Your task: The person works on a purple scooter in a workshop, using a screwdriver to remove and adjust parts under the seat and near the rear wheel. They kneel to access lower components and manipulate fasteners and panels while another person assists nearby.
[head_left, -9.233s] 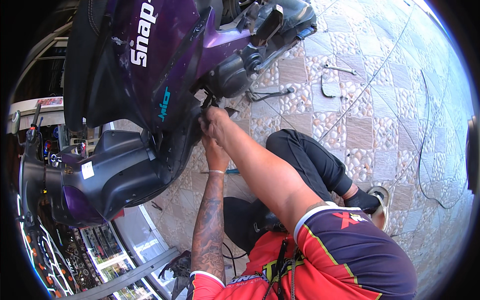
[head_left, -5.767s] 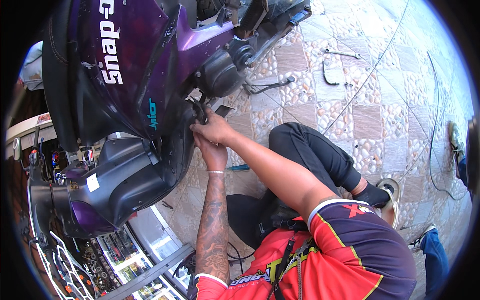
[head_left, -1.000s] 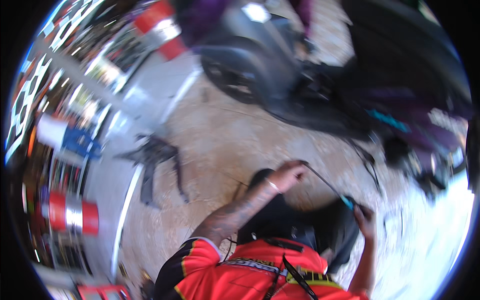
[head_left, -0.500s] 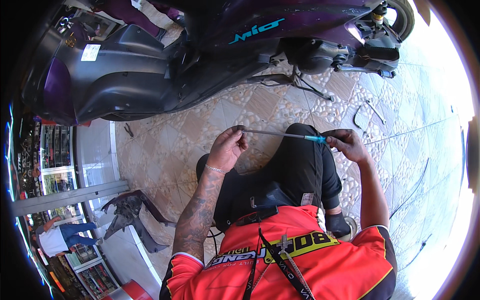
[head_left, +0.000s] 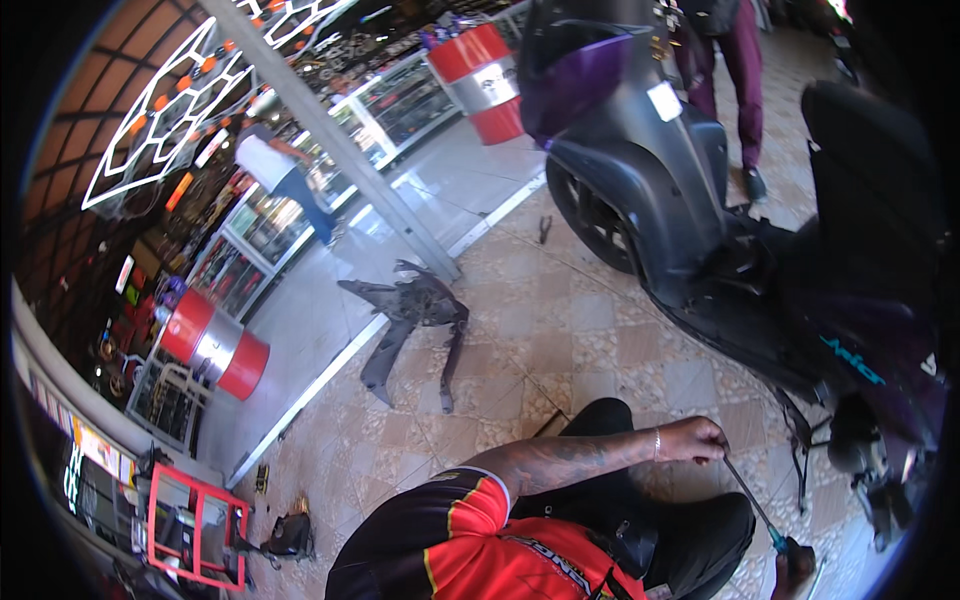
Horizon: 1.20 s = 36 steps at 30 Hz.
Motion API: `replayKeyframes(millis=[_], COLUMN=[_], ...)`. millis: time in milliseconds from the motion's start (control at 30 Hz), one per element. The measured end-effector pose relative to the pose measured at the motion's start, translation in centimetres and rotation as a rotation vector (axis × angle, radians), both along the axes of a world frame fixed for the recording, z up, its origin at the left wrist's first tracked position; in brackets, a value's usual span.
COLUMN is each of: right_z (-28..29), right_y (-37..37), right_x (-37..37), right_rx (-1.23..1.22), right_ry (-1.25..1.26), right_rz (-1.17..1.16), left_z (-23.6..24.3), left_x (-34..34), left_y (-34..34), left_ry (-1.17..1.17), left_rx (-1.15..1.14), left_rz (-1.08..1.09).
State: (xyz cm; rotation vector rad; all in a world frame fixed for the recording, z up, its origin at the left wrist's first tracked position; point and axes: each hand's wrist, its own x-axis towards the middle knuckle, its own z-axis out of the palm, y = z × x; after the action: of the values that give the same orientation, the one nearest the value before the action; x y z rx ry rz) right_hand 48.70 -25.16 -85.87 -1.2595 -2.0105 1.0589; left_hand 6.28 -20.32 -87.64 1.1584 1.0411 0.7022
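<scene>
A long screwdriver (head_left: 746,488) with a teal handle spans the gap between my two hands, over my bent knee. The fingers of my left hand (head_left: 697,440) are closed on the tip end of its thin shaft. Low in the view, my right hand (head_left: 796,568) grips the teal handle; most of that forearm is out of the picture. Beyond both hands stands a black and purple scooter (head_left: 690,220), with its front wheel (head_left: 592,212) toward the shop and a bare side of its body close to the screwdriver.
A dark plastic fairing (head_left: 415,315) lies on the tiled floor near a metal post (head_left: 340,140). Two red and silver drums (head_left: 215,343) stand by glass display cases. A red metal frame (head_left: 200,525) is at lower left. One person (head_left: 280,175) walks inside; another person's maroon trousers (head_left: 741,85) show behind the scooter.
My view has swung to the left and up, bringing the shop front in and shifting the scooter to the right. Both hands still hold the screwdriver at its two ends.
</scene>
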Motion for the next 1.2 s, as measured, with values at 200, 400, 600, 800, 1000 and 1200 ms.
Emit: replayKeyframes(millis=[200,400,600,800,1000,1200], right_z=[1.3,0.1,-2.8,-6.9,-9.1,-9.8], right_y=[1.6,1.2,-1.5,-2.1,-3.1,-3.3], right_x=[1.1,0.3,-2.2,-1.1,0.6,3.4], right_rx=[0.15,-0.147,-0.247,-0.284,-0.364,-0.327], right_ry=[-0.168,-0.097,0.14,0.222,0.544,0.58], right_rz=[-0.019,-0.047,-0.113,-0.253,-0.416,-0.53], left_z=[0.4,1.3,1.0,1.6,1.5,3.6], left_x=[-0.7,-1.2,-1.1,2.0,6.3,9.9], left_y=[0.2,0.9,2.1,3.3,5.2,6.8], left_ry=[0.012,0.035,0.082,0.105,-0.031,0.039], left_rx=[0.13,0.107,0.075,0.175,0.152,0.308], left_rz=[-0.044,-0.035,-0.03,-0.069,-0.049,0.032])
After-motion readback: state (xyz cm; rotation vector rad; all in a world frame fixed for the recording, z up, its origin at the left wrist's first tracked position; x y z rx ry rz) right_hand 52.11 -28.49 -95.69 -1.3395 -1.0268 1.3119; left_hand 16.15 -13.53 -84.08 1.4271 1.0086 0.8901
